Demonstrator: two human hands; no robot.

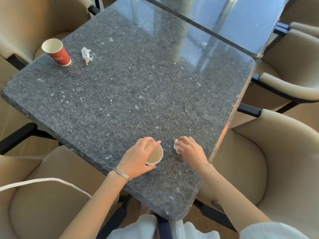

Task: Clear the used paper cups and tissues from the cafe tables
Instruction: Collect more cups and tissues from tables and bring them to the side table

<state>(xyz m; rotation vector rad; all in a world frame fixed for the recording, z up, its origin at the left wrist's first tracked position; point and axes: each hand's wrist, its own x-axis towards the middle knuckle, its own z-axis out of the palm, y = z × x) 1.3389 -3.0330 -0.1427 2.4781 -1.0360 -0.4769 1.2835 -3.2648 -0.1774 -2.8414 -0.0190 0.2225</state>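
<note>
Head view, left hand (136,161) gripping round paper cup (154,155), right hand (190,151) pinching crumpled tissue (177,147), speckled stone table (120,100)

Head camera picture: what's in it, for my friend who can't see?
A person's left hand grips a paper cup, right hand pinches a crumpled tissue, on a grey stone table. A red cup and second tissue sit far left.

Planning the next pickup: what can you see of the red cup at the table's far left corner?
The red cup looks like paper: red wall with small pale print, white rolled rim, white base band, pale inside. It stands upright, mouth open, no lid, near the far left corner of the speckled table. A crumpled tissue lies to its right, apart. Only the table touches it.
</note>
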